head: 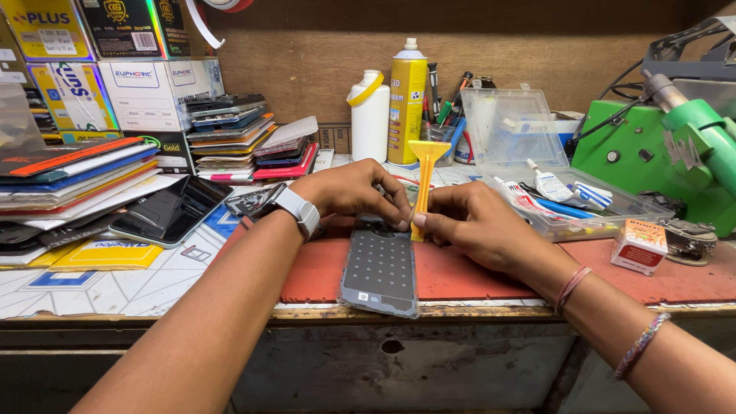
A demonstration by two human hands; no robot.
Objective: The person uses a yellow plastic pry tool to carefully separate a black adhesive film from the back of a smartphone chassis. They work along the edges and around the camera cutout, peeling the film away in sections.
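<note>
A grey phone panel [380,268] with a dotted surface lies on a red mat [460,274] at the front of the workbench. My left hand [354,192], a white watch on its wrist, presses on the panel's far end with its fingertips. My right hand [477,224] holds a yellow plastic pry tool [425,178] upright, its tip at the panel's top right corner. The two hands nearly touch there.
Stacks of phones [230,134] and flat boxes sit at the left, with a dark phone [170,211] lying flat. A white bottle [370,115], a yellow spray can [406,100], a clear parts box [537,172], a small orange-white box [639,245] and a green machine [667,153] stand behind and right.
</note>
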